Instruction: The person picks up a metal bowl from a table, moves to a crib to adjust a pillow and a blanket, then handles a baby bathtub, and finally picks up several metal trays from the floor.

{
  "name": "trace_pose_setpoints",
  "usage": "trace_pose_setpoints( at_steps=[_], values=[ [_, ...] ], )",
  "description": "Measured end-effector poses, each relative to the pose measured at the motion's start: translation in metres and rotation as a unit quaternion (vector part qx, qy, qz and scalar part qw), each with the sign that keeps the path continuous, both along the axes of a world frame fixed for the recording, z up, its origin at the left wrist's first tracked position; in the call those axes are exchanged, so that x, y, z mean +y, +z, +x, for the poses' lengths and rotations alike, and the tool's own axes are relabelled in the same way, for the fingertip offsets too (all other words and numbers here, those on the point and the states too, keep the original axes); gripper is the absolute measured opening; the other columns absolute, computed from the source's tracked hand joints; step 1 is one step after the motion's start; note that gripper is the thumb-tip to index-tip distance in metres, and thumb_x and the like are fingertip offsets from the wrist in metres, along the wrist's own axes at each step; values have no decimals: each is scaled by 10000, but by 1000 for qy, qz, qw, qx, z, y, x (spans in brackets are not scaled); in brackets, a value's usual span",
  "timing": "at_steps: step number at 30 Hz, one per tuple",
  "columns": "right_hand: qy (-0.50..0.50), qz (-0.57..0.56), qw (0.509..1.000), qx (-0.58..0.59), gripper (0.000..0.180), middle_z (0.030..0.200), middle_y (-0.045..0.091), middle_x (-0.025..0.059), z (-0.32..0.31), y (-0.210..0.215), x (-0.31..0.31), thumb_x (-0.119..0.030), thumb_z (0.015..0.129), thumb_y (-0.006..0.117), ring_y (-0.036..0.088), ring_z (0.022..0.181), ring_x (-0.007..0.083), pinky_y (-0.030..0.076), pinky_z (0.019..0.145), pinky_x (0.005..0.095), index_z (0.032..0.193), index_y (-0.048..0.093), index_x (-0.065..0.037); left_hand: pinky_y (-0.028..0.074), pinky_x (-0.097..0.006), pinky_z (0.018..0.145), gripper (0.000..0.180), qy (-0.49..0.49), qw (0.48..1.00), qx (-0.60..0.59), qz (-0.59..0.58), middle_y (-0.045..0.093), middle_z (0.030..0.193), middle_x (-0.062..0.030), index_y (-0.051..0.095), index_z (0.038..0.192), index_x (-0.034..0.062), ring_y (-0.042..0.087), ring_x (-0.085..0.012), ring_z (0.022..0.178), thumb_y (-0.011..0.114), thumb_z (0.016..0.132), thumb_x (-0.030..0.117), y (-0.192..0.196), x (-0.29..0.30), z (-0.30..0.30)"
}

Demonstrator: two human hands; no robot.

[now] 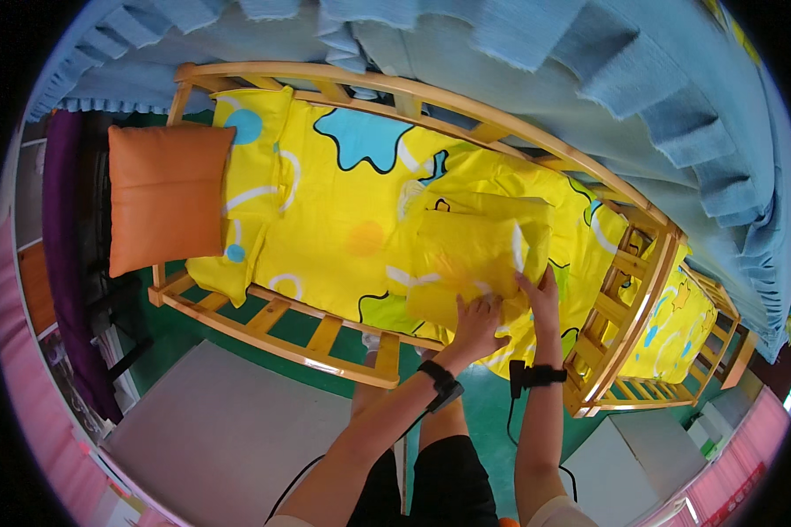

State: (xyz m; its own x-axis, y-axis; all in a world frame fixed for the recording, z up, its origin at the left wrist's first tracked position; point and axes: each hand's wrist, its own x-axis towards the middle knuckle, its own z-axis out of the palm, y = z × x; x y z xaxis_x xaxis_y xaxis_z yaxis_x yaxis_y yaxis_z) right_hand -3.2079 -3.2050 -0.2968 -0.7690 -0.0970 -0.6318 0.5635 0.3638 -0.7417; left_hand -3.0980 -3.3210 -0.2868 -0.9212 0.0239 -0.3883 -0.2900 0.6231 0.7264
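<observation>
A yellow patterned quilt (466, 246), folded into a thick pad, lies toward the right end of a small wooden bed. My left hand (480, 327) rests on its near edge, palm down, with the fingers stretched over the fabric and the thumb out to the right. At the quilt's near right corner is my right hand (541, 297), its thumb and fingers closed about the fabric edge. Looser yellow fabric (580, 237) with the same print lies rumpled behind and to the right of the pad. A matching sheet (325, 220) covers the mattress.
An orange cushion (169, 198) leans at the bed's left end, beside a yellow pillow (250, 193). Wooden rails (281, 342) border the bed. Another small bed (677, 325) stands to the right. Blue curtains (677, 105) hang behind. A grey panel (228, 430) lies at the lower left.
</observation>
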Motion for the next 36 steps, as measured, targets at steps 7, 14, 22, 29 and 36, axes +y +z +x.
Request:
trace_pose_setpoints(
  at_steps=[7,14,22,29,36],
  values=[
    [-65,206,973,78,855,1161,437,197,15,-134,100,-185,618,769,470,1022,259,428,796,311,1264,256,40,276,-500,892,464,290,949,31,-120,536,1027,-104,515,1033,88,466,-296,1002,691,645,272,-80,-12,6],
    [-159,108,978,-82,790,1068,529,130,59,-188,60,-195,605,792,531,927,201,438,769,290,1198,341,66,431,-297,800,518,285,918,-128,244,555,1075,-109,465,1136,7,548,-188,947,678,719,229,-147,-94,37],
    [-87,-166,953,-237,297,952,608,67,54,-110,51,-42,717,624,584,801,169,473,683,277,1006,576,5,457,-284,739,297,357,796,-270,408,604,944,-38,559,1043,24,574,-143,856,596,771,139,-132,-108,36],
    [-56,-178,974,-130,295,949,607,55,61,-17,-34,-27,691,627,562,857,165,438,756,279,981,585,3,457,-288,721,329,427,829,-79,352,604,936,-48,570,1009,-8,569,-145,831,653,697,54,-47,-177,22],
    [-48,-282,956,-64,557,1047,570,102,25,-5,-194,-109,698,682,535,955,182,427,811,286,1173,427,31,477,-309,694,405,444,888,20,120,597,982,-118,522,1057,-31,586,-203,823,659,716,138,20,-339,-12]
  ],
)
